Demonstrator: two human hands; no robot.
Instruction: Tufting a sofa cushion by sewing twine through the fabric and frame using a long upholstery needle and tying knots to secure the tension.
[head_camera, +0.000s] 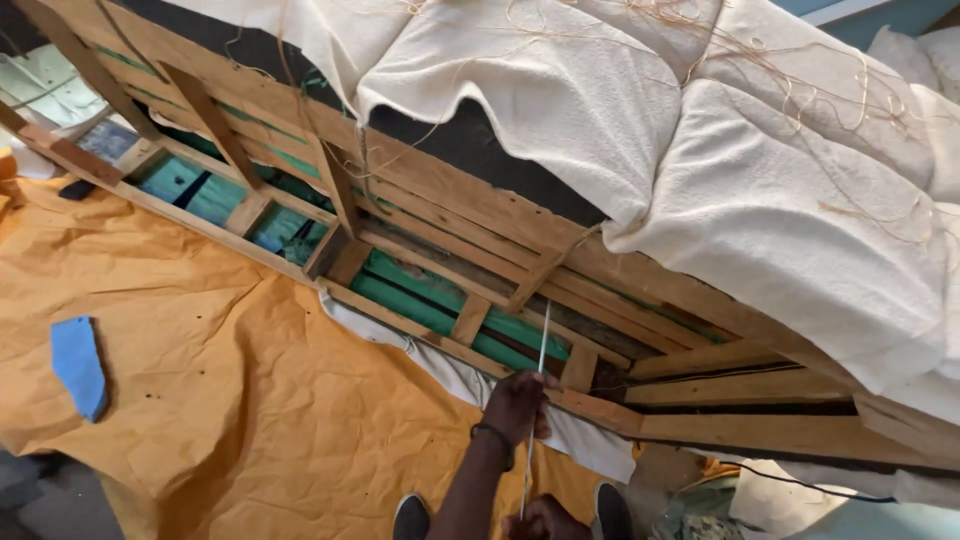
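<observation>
Head view, first speaker: What do the two hands do in this picture?

Second speaker: The left hand (515, 405) is stretched out to the lower rail of a wooden frame (480, 215) that lies on its side. Its fingers (540, 395) are closed around a thin white cord (541, 350), which goes up from the hand to the slats of the frame. A dark band is around the wrist. The right hand (540, 520) is lower, at the bottom edge of the picture, and only the top of it shows. The same cord runs down to it, and its fingers seem closed on the cord, but I cannot tell this for sure.

First speaker: And what is around the hands?

Second speaker: Thick white padding (700, 130) lies over the top of the frame and hangs down its side, with loose straw-coloured fibres on it. Between the slats I see green webbing (430, 295). A strip of white cloth (450, 375) hangs from the lower rail, just beside the left hand. Under the frame, orange-brown paper (230, 380) covers the floor, and a small blue piece (78, 365) lies on it, well apart from the hands. Two dark shoes (410, 518) show at the bottom, one on each side of the arms
</observation>
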